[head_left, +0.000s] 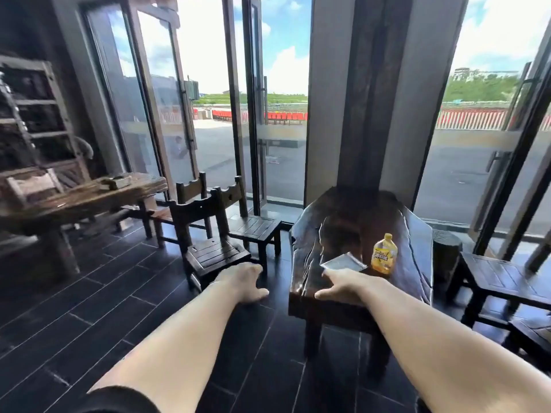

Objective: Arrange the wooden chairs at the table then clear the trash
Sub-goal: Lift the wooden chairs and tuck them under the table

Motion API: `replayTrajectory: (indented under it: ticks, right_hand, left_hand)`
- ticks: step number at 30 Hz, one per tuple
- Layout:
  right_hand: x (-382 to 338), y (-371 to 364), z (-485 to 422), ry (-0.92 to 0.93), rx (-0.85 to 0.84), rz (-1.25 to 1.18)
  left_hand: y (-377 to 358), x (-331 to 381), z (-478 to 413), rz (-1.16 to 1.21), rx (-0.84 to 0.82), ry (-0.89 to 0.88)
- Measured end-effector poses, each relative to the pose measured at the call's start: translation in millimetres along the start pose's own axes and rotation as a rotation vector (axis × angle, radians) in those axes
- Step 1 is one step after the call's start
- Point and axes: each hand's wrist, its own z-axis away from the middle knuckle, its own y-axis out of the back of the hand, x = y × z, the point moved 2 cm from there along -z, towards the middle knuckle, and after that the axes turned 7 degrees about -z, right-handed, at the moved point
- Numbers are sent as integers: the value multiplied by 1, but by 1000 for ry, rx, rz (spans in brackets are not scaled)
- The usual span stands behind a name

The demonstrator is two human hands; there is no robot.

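Silvery wrapper (343,261) lies just beside right-hand fingers (334,277), yellow bottle (384,254) beyond it.

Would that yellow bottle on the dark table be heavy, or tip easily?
Probably light: the yellow bottle looks like small plastic. It stands upright on the uneven table, so a nudge might tip it, and it could roll.

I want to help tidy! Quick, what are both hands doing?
Left hand: open, holding nothing.
Right hand: open, holding nothing, by the silver packet.
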Motion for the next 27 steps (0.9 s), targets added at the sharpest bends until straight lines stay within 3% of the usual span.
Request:
replayTrajectory:
  ticks: [13,27]
  right_hand:
    - [-234,-4,-160,187,-66,52]
    - [-440,-46,-326,457,-102,106]
  left_hand:
    - [0,-251,-26,67,-17,201]
    - [-42,-464,-52,76,-106,481]
